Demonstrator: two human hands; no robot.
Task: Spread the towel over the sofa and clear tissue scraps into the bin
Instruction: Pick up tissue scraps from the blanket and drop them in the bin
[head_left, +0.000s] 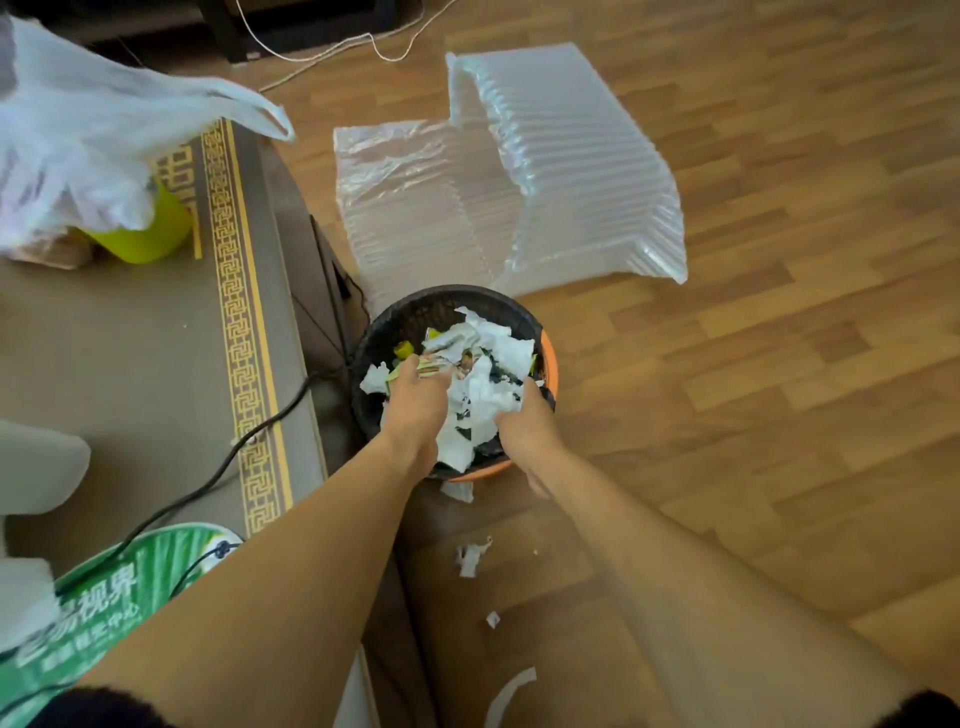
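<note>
On the wooden floor (779, 364), beside the table (130, 364), we count one bin (415, 317): round, black mesh inside, orange rim showing at the right. Tissue scraps: one crumpled white heap (483, 374) filling the bin, plus four loose pieces on the floor nearer us, namely one (458, 491) just under the bin's rim, one torn piece (470, 558), one small fleck (492, 619) and one long curved strip (506, 696).

Hands, two, both bare, both reaching into the bin from our side with forearms stretched forward. Our left hand (415, 400) lies palm down, fingers curled onto the heap and a greenish wrapper. Our right hand (527, 415) presses at the heap's right edge, fingers bent into the paper; we cannot tell whether either truly grips.

Packaging, one: clear inflated air-column cushioning (545, 171), ribbed, folded, beyond the bin.

On the table, covered in taupe cloth with a gold key-pattern border: one white plastic bag (78, 145), one lime-green container (150, 234), one green printed fan (119, 587), one black cable (208, 478).
</note>
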